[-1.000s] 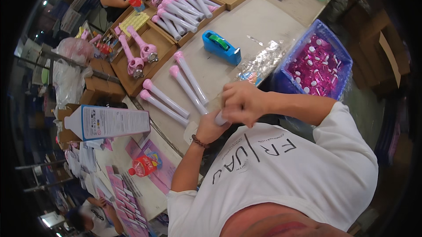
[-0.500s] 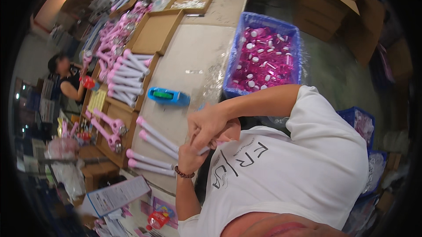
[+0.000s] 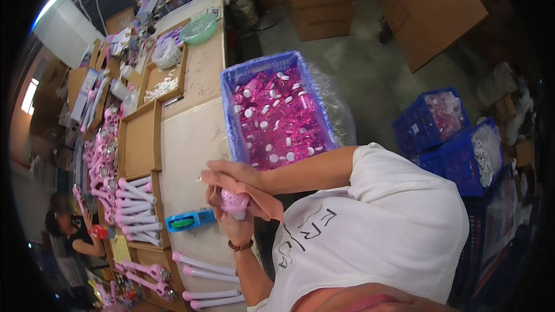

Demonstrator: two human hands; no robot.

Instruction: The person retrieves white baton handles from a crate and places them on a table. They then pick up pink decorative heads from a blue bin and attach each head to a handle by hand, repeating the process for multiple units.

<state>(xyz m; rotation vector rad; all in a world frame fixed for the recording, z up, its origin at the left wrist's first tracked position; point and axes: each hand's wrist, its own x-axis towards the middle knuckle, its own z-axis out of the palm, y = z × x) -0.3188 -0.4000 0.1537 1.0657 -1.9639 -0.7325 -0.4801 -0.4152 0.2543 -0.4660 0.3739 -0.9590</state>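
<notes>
Two bare hands work together in front of the white T-shirt [image 3: 376, 219]. I see the left hand [image 3: 236, 231] with its fingers curled around a pink-topped white tube [image 3: 232, 198], its perforated head facing up between the palms. The right hand [image 3: 238, 174] presses a peach-brown cloth [image 3: 265, 202] against that head; its fingertips are partly hidden, so I cannot tell how tightly they close.

Just beyond the right forearm stands a blue plastic crate [image 3: 261, 64], heaped with magenta see-through bottles [image 3: 277, 118] under white caps. Along the worktable [image 3: 193, 138], one shallow cardboard tray [image 3: 158, 190] holds a pile of white sticks [image 3: 139, 211] with pink ends. A farther tray [image 3: 184, 72] has small white pieces [image 3: 162, 87] and a clear plastic bag [image 3: 166, 53]. A nearer tray [image 3: 156, 256] carries pink handles [image 3: 144, 280] with silvery ends. On the floor, two more blue crates [image 3: 411, 127] contain plastic-wrapped goods, pinkish and silvery.
</notes>
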